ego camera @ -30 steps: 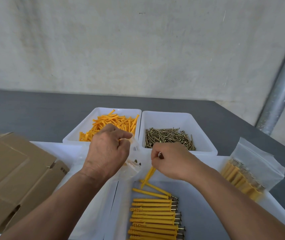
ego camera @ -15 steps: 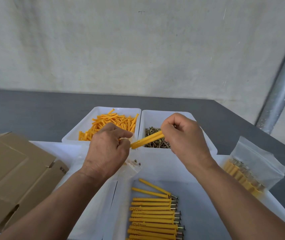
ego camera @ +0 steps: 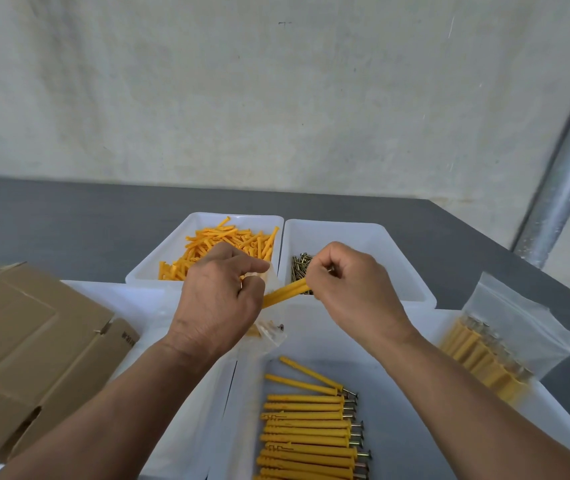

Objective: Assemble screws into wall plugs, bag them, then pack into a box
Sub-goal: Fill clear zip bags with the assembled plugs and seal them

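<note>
The left hand (ego camera: 219,299) grips a clear bag (ego camera: 269,332). The right hand (ego camera: 349,289) pinches yellow plugs (ego camera: 285,293) at its mouth, above a white tray (ego camera: 401,427).

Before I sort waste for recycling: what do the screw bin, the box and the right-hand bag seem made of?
Screw bin: probably plastic, white, smooth, faintly translucent walls. Box: cardboard, brown, matt, creased flaps. Bag: thin clear plastic film, wrinkled, contents showing through.

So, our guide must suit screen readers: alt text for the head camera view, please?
A person's right hand holds yellow wall plugs at the mouth of a small clear bag gripped by the left hand. Behind are white bins of loose plugs and screws; nearer lies a row of assembled plugs, a filled bag right, a cardboard box left.
</note>
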`<state>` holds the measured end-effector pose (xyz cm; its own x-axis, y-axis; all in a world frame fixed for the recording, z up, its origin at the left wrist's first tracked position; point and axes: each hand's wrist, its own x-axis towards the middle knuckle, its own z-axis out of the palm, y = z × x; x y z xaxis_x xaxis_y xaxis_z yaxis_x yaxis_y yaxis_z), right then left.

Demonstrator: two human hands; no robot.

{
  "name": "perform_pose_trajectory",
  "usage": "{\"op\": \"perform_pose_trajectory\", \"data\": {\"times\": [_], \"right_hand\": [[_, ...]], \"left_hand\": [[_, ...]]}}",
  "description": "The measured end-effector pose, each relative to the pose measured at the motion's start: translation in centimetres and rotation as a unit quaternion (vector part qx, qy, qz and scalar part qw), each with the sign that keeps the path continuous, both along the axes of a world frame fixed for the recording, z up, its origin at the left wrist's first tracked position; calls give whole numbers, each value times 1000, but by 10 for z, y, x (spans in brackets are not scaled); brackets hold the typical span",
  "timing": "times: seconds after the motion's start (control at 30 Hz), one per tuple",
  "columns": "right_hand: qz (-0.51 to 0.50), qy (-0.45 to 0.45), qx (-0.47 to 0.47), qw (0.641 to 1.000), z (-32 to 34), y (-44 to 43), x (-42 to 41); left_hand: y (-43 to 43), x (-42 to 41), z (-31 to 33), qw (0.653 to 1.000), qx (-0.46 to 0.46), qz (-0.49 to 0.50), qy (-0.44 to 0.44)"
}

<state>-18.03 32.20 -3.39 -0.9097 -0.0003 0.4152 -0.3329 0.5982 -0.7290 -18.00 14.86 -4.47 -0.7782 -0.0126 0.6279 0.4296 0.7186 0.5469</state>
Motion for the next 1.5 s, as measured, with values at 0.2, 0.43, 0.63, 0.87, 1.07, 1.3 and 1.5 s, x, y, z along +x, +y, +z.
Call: {"op": "perform_pose_trajectory", "data": {"times": [0.2,0.43,0.63,0.87,1.07,1.3,1.5], "right_hand": [[104,2,66,992,-12,-15,1],[175,-4,57,983,-18,-18,2],[184,-10,96,978,-18,-19,1],[68,-95,96,989,3,5,-1],[75,-289,472,830,-22,10,-2],[78,-326,544,769,-39,1,-8],[74,-310,547,774,-41,0,-10]], "left_hand": [[2,1,0,1000,-3,-12,13],[2,-1,-2,1000,7,-19,21],[1,-2,-2,1000,9,-19,17],[-1,-2,-1,1000,18,-9,14],[-2,-3,-2,1000,16,-10,13],[-2,-2,-2,1000,11,-10,15],[-2,-3,-2,1000,12,-10,13]]}}
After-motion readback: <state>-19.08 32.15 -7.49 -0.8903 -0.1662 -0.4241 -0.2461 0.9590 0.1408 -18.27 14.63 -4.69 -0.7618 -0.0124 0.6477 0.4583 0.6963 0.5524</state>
